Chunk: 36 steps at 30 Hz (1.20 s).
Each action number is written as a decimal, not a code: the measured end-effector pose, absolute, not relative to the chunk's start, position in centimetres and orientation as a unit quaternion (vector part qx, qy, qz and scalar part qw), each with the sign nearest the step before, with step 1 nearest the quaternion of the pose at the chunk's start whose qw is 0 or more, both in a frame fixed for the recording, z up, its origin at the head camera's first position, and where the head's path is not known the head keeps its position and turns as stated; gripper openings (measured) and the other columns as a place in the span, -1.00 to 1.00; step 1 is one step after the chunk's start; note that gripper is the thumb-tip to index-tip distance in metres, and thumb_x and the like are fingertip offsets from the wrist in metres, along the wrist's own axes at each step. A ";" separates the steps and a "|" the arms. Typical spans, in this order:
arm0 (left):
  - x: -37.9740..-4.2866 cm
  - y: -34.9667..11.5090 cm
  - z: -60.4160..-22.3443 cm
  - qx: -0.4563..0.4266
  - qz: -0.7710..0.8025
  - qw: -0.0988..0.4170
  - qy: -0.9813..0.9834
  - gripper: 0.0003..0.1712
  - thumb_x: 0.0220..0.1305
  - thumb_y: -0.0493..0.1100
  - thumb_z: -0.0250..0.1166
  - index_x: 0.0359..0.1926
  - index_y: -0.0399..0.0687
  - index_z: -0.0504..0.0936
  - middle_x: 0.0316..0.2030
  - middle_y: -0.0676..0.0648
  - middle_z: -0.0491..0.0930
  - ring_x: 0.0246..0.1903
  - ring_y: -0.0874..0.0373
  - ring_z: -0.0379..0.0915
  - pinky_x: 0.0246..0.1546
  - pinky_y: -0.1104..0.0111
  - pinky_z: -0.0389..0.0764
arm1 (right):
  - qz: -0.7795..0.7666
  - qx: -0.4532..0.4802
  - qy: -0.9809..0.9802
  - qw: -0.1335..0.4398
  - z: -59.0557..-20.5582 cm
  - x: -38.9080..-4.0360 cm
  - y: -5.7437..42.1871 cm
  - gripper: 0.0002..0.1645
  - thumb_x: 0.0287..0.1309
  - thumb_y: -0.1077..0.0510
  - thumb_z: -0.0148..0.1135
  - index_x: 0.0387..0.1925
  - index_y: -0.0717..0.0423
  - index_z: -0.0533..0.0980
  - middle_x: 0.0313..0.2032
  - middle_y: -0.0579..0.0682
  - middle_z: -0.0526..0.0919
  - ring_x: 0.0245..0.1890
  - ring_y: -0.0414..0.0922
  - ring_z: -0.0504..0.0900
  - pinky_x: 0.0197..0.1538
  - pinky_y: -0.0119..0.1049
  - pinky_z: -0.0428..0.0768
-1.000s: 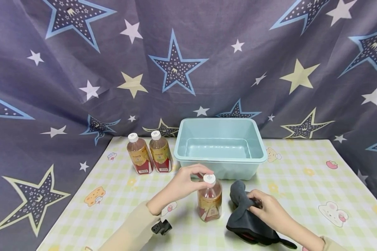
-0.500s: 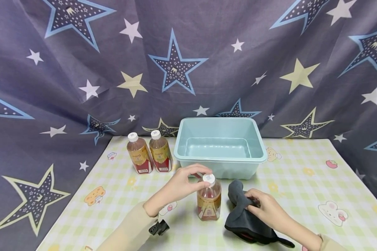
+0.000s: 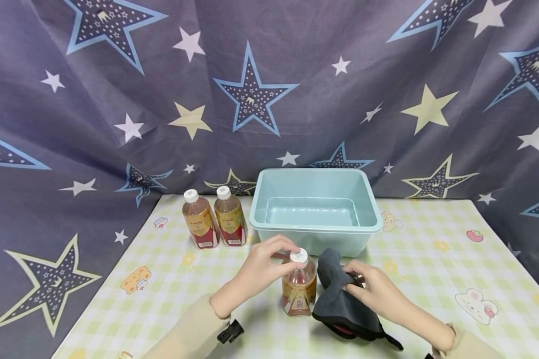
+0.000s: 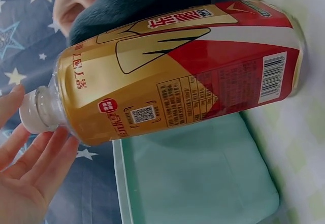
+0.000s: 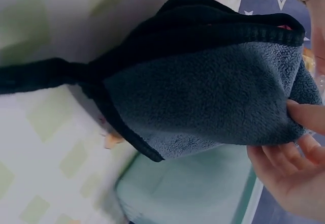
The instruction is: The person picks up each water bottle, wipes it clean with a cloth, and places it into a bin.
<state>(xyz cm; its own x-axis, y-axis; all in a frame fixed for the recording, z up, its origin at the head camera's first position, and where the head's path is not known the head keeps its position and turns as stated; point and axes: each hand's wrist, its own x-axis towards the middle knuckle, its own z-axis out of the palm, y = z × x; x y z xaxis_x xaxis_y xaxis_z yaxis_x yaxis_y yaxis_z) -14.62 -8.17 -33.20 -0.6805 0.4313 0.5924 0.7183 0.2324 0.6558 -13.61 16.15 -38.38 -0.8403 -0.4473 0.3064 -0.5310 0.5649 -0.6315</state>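
Observation:
A bottle (image 3: 299, 294) with a gold and red label stands upright on the table, in front of the light blue bin. My left hand (image 3: 265, 264) pinches its white cap (image 3: 299, 256) between thumb and fingers. In the left wrist view the bottle (image 4: 177, 71) lies across the picture, its cap by my left fingers (image 4: 48, 155). My right hand (image 3: 375, 289) pinches a dark grey fleecy cloth (image 3: 348, 306) with black edging, bunched right beside the bottle. The right wrist view shows the cloth (image 5: 213, 92) hanging from my right thumb and fingers, a black strap (image 5: 45, 74) trailing from it.
Two similar bottles (image 3: 200, 224) stand side by side at the back left. The light blue plastic bin (image 3: 316, 230) sits at the back middle, its inside bare. A checked tablecloth (image 3: 431, 279) covers the table, and a star-patterned curtain (image 3: 323, 124) hangs behind.
My right hand has moved left with the cloth, bringing it up close beside the bottle. My left hand keeps its hold on the cap, and the bottle has turned slightly since a second ago.

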 end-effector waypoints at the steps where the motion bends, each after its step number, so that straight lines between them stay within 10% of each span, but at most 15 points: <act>1: -14.6 -8.2 -33.3 -0.372 -0.496 0.147 -0.771 -0.80 -0.15 -0.41 0.36 -0.41 -0.36 0.56 -0.39 -0.18 0.55 -0.38 0.04 0.51 -0.37 0.36 0.62 | 0.374 0.279 -0.883 0.059 -38.2 -13.6 16.0 -0.75 -0.12 0.40 0.26 -0.35 0.10 0.47 -0.36 -0.07 0.58 -0.38 -0.18 0.56 -0.41 -0.39 0.55; 36: -15.4 -8.4 -34.7 -0.399 -0.480 0.181 -0.760 -0.87 -0.11 -0.38 0.36 -0.45 -0.28 0.58 -0.35 -0.17 0.57 -0.36 0.07 0.54 -0.33 0.46 0.59 | 0.348 0.255 -0.901 0.029 -40.2 -14.3 12.6 -0.75 -0.20 0.41 0.25 -0.53 0.09 0.39 -0.62 -0.21 0.35 -0.64 -0.37 0.23 -0.60 -0.51 0.29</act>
